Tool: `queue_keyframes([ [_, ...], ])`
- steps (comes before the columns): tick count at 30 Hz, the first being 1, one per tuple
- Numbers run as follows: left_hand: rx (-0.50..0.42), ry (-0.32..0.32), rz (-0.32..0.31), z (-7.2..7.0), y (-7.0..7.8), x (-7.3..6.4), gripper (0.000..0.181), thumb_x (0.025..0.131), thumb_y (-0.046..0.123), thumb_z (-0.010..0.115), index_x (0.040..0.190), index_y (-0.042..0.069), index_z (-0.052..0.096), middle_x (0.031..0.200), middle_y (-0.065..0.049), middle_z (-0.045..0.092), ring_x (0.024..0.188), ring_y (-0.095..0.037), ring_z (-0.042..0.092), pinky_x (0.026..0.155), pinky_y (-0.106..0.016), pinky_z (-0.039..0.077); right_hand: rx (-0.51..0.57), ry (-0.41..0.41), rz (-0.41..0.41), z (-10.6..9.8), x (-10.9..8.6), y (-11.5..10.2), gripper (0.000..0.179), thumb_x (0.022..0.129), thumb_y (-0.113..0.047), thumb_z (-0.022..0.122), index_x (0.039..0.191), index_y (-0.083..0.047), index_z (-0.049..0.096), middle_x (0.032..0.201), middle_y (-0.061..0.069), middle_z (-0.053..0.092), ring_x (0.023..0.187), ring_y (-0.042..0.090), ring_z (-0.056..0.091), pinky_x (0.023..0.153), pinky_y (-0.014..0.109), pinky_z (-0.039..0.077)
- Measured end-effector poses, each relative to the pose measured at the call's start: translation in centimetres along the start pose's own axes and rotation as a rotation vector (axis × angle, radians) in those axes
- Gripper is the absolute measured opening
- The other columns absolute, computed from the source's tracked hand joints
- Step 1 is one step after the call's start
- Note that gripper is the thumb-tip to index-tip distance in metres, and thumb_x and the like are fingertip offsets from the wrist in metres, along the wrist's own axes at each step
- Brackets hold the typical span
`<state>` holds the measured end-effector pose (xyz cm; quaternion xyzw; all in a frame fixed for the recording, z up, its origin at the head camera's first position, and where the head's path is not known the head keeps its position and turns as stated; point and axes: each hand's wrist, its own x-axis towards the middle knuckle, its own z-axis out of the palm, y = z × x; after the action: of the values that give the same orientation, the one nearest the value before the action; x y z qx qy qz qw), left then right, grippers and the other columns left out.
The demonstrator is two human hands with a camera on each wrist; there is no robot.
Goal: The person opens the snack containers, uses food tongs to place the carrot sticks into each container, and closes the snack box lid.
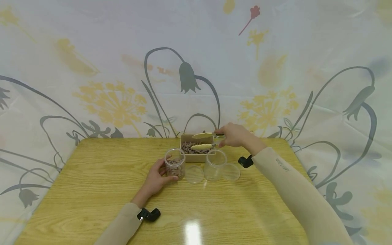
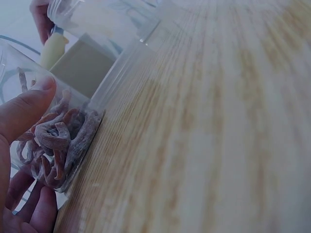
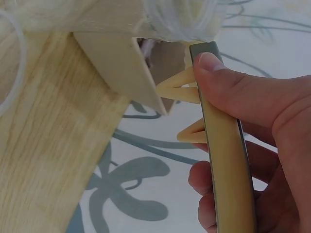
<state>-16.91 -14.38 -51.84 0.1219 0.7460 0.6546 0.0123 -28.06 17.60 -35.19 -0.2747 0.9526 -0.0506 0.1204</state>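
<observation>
My left hand [image 1: 155, 179] is wrapped round a clear plastic jar [image 1: 175, 164] standing on the table. Brownish, powder-dusted dried strips [image 2: 56, 141] lie in the lower part of that jar, and its top is uncovered. In my right hand [image 1: 236, 134] is a pair of tongs [image 3: 226, 165] with pale yellow tips and a metal-edged handle. Parted tips [image 1: 201, 146] reach over a beige rectangular box [image 1: 200, 158], which holds more of the same strips [image 1: 191, 148]. Whether the tips touch any strip cannot be made out.
A second clear jar [image 1: 215, 170], uncovered, stands in front of the box's right end. One round clear lid [image 1: 194, 174] lies between the jars, another [image 1: 231, 172] to the right. Behind the wooden table [image 1: 101, 177] hangs a flower-patterned cloth [image 1: 122, 68].
</observation>
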Motion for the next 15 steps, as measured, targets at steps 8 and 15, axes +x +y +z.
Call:
queue_keyframes([
  [8,0.007,0.002,0.018,-0.1,-0.3,0.0,0.083,0.077,-0.001,0.084,0.148,0.001,0.042,0.135,-0.024,0.049,0.128,-0.041,0.049,0.104,-0.038,0.044,-0.039,-0.036,-0.041,0.6,1.6,-0.2,0.068,0.086,-0.038,0.079,0.144,-0.014,0.055,0.129,0.010,0.065,0.101,0.030,0.065,0.086,0.049,0.053],
  [15,0.000,0.000,0.013,-0.1,-0.3,0.0,0.085,0.076,-0.002,0.084,0.149,0.002,0.041,0.134,-0.022,0.048,0.128,-0.041,0.050,0.103,-0.035,0.045,-0.047,-0.069,-0.054,0.8,2.8,-0.8,0.068,0.086,-0.036,0.079,0.146,-0.015,0.053,0.134,0.008,0.062,0.108,0.032,0.062,0.085,0.048,0.053],
])
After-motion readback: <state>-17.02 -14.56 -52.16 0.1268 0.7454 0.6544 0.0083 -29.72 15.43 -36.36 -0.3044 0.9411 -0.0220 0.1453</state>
